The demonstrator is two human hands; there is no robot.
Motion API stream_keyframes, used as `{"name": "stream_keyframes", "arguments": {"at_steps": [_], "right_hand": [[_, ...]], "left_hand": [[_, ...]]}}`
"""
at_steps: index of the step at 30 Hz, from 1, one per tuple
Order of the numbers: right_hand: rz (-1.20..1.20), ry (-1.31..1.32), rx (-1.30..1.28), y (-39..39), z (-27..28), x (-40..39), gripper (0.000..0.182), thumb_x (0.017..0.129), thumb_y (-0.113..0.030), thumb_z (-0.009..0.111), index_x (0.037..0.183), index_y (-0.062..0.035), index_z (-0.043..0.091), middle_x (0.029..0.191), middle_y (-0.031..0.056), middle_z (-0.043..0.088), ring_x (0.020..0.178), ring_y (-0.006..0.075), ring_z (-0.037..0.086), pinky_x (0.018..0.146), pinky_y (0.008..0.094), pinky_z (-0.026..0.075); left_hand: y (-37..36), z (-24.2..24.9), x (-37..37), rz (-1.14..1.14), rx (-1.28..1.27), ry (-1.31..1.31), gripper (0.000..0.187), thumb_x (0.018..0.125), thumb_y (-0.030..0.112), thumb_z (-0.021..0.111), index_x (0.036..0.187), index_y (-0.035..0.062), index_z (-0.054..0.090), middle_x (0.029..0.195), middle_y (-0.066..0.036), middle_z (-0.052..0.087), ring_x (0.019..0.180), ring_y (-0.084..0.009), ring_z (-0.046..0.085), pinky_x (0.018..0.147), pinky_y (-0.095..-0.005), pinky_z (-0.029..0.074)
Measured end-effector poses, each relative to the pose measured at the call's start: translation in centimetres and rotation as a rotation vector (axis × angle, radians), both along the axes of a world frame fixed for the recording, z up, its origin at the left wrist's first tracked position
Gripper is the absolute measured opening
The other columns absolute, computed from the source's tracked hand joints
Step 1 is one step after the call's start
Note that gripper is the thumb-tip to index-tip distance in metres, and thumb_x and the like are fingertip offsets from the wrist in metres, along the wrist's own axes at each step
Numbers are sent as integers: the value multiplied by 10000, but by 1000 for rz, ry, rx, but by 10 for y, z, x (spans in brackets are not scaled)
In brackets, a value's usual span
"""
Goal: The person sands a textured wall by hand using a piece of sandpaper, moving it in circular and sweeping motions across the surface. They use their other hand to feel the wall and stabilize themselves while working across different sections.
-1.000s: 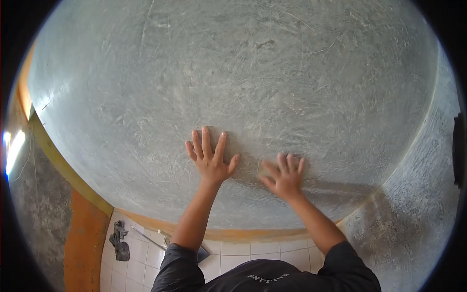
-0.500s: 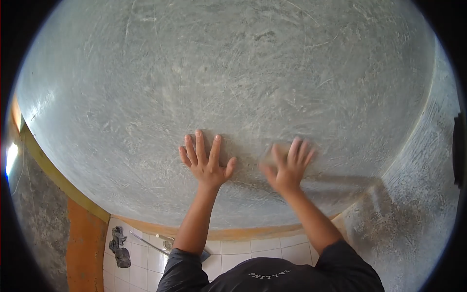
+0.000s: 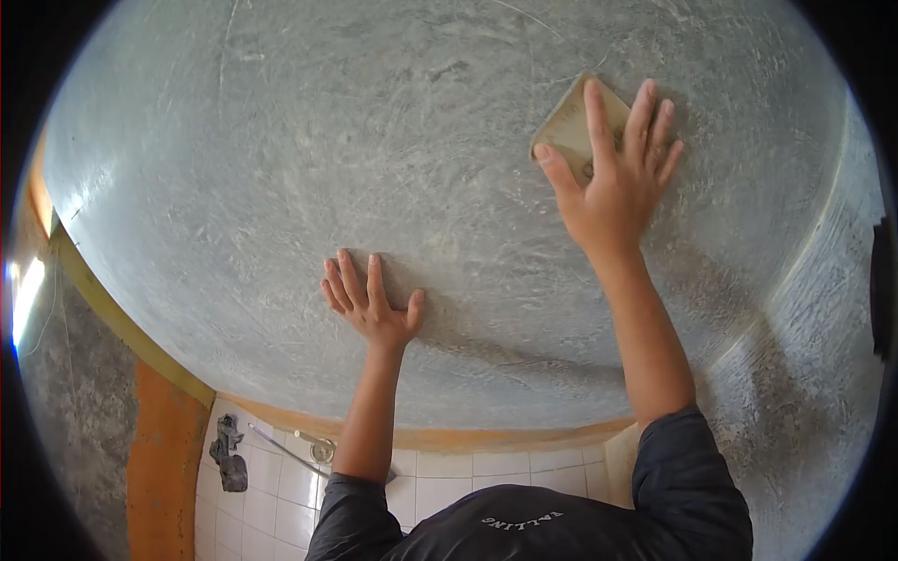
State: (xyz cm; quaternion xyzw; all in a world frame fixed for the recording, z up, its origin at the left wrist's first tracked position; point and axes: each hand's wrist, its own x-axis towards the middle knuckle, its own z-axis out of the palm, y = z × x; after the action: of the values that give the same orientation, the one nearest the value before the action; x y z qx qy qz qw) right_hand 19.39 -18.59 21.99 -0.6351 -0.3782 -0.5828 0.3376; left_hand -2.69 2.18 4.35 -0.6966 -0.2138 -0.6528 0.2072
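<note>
A large grey cement wall [image 3: 449, 168] with scratches and swirl marks fills most of the view. My right hand [image 3: 617, 178] lies spread against it at the upper right, pressing a tan square piece of sandpaper [image 3: 571, 122] flat to the surface. Faint dark marks show on the sandpaper's back; part of it is hidden under the fingers. Lower and to the left, my left hand [image 3: 369, 304] rests on the wall with fingers spread and thumb out, holding nothing.
At right, a rough grey side wall [image 3: 795, 402] meets the main wall in a corner. White floor tiles [image 3: 444, 496] show at the bottom, with a dark crumpled item [image 3: 229, 458] and a thin metal rod [image 3: 285, 449] on them. An orange-painted strip [image 3: 164, 458] stands at lower left.
My right hand has swept up and to the right with the sandpaper, which now shows clearly. My left hand stays on the wall, slightly further left in view.
</note>
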Motion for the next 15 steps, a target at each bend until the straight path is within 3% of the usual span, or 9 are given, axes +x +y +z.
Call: {"name": "stream_keyframes", "arguments": {"at_steps": [3, 6, 7, 9, 10, 12, 15], "right_hand": [[11, -9, -161, -1, -19, -7, 756, 935, -759, 504, 1588, -388, 412, 1705, 207, 213, 1554, 487, 181, 1191, 727, 105], [46, -55, -376, 1, -141, -9, 724, 942, -754, 489, 1584, -432, 398, 1675, 187, 298, 1532, 458, 261, 1187, 730, 134], [24, -160, -427, 1, -198, -6, 716, 932, -739, 515, 1579, -456, 394, 1664, 95, 349, 1515, 379, 332, 1207, 665, 184], [14, -329, -590, -15, -293, 6, 729, 929, -690, 565, 1593, -455, 373, 1690, -34, 325, 1574, 221, 216, 1234, 544, 193], [24, -322, -596, -30, -306, 12, 729, 929, -690, 565, 1593, -455, 373, 1690, -34, 325, 1574, 221, 216, 1234, 544, 193], [5, -496, -690, -52, -314, 23, 778, 942, -641, 589, 1629, -416, 304, 1707, -60, 284, 1600, 183, 105, 1251, 491, 169], [7, -473, -816, -60, -297, 36, 760, 979, -573, 579, 1645, -383, 267, 1735, -38, 213, 1612, 192, 65, 1251, 520, 174]], "left_hand": [[-8, -12, 11, 15, -31, -24, 815, 977, 683, 462, 1566, 121, 420, 1670, -242, 272, 1563, -441, 194, 1224, -635, 115], [-20, -23, 20, 20, -90, -13, 848, 983, 690, 445, 1594, 108, 364, 1683, -255, 224, 1566, -462, 160, 1223, -647, 89], [-28, -25, 22, 29, -95, -6, 848, 983, 690, 445, 1594, 108, 364, 1683, -255, 224, 1566, -462, 160, 1223, -647, 89], [-37, -23, 28, 6, -154, -21, 890, 977, 706, 442, 1613, 97, 316, 1697, -257, 174, 1572, -472, 119, 1216, -666, 71], [-45, -20, 29, -21, -183, -2, 899, 972, 685, 492, 1627, 107, 279, 1709, -252, 125, 1579, -473, 68, 1209, -680, 63], [-59, -11, 31, -1, -216, 20, 899, 966, 666, 525, 1629, 113, 274, 1712, -250, 107, 1580, -471, 53, 1208, -683, 65], [-77, -5, 35, 7, -253, 29, 882, 956, 591, 603, 1631, 128, 272, 1716, -242, 94, 1581, -470, 40, 1208, -682, 83]]}}
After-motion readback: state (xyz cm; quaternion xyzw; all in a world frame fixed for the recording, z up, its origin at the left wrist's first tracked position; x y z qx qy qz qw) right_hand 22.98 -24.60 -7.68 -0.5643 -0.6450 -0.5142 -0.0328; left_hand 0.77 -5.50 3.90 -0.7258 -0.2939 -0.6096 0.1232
